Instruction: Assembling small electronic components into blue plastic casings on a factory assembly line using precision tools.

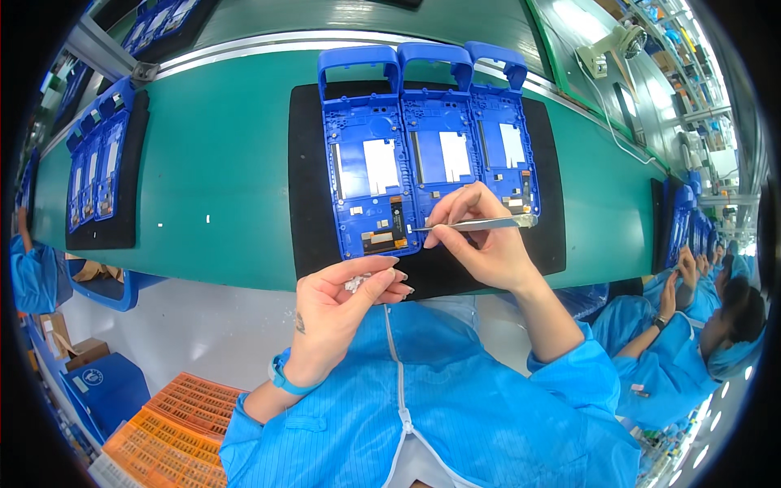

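Three blue plastic housings with handle loops lie side by side on a black mat (307, 163): a left one (370, 122), a middle one (437, 118) and a right one (498, 110). Each carries white panels and small parts. My right hand (480, 236) is closed around metal tweezers (488, 222), whose tips are at the lower right edge of the left housing, by a small white piece (409, 228). Below that housing, my left hand (346, 297) is closed on a little clump of white bits (355, 283) between thumb and fingers.
The mat lies on a green workbench (220, 163). Another mat with blue housings (98, 171) is at the left. Orange trays (175, 431) and a blue bin (106, 390) stand lower left. Co-workers in blue sit at the right (667, 350); a white fan (610, 49) is at the back right.
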A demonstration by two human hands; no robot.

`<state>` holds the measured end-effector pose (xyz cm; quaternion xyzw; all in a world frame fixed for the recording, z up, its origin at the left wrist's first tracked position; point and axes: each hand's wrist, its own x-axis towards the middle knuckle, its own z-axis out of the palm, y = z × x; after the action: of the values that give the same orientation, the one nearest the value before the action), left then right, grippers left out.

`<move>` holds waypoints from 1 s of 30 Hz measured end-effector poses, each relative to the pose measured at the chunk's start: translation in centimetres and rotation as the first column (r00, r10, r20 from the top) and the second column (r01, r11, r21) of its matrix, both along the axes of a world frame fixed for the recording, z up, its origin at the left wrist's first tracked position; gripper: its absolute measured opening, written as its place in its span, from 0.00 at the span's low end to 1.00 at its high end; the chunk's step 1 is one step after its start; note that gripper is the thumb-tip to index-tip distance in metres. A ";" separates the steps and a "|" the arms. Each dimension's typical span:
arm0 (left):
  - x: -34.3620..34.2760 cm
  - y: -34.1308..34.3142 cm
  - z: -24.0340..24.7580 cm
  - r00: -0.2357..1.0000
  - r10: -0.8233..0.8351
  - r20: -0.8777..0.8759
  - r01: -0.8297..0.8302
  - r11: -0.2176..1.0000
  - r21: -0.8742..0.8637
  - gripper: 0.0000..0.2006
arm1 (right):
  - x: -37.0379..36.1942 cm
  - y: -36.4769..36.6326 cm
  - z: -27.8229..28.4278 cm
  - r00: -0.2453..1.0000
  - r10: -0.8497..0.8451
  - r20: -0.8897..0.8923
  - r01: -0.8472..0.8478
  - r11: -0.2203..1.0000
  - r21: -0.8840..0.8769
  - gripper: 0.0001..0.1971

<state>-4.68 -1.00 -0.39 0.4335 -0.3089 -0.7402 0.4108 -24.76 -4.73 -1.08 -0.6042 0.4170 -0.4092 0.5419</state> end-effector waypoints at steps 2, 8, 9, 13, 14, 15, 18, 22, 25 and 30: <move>0.0 0.0 -0.1 1.000 0.001 0.002 -0.001 1.000 -0.001 0.10 | 0.2 0.0 0.2 1.000 -0.007 -0.019 0.007 1.000 0.016 0.09; 0.0 0.0 0.0 1.000 -0.003 0.008 0.003 1.000 -0.002 0.11 | 0.2 0.1 -0.1 0.999 -0.036 -0.014 0.036 0.999 0.006 0.09; 0.0 0.0 0.0 1.000 -0.003 0.008 0.003 1.000 -0.002 0.11 | 0.1 0.0 -0.1 0.999 -0.036 -0.014 0.036 0.999 0.006 0.09; 0.0 0.0 -0.1 1.000 -0.008 0.010 0.008 1.000 -0.002 0.11 | -0.1 -0.1 -0.2 1.000 0.006 0.019 -0.006 1.000 0.009 0.09; 0.0 0.0 0.0 1.000 -0.011 0.012 0.011 1.000 0.002 0.11 | -0.1 -0.1 -0.2 1.000 0.000 0.028 -0.001 1.000 0.015 0.09; 0.0 0.0 0.0 1.000 -0.011 0.012 0.011 1.000 0.002 0.11 | -0.1 0.0 -0.2 1.000 0.000 0.028 -0.001 1.000 0.015 0.09; -0.5 0.0 0.4 1.000 0.011 0.006 -0.012 0.999 0.035 0.11 | -0.2 0.3 0.2 0.990 -0.010 0.142 0.005 0.999 0.041 0.09; -1.2 -0.1 0.1 0.998 0.033 -0.057 -0.033 0.999 -0.003 0.10 | -0.1 1.3 1.0 0.965 0.125 0.230 -0.140 0.989 0.053 0.09; -1.2 -0.5 0.0 0.999 -0.034 -0.041 0.033 0.999 -0.006 0.09 | -1.1 0.5 0.9 0.958 -0.067 0.280 0.050 0.996 0.068 0.09; -1.8 -0.7 0.2 0.999 -0.039 -0.025 0.039 0.999 0.007 0.09 | -1.5 0.0 -0.1 0.999 -0.035 -0.022 0.035 0.999 -0.034 0.08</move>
<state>-6.45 -1.65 -0.23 0.4196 -0.3093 -0.7547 0.3984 -26.26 -4.73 -1.14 -0.6105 0.4265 -0.4189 0.5196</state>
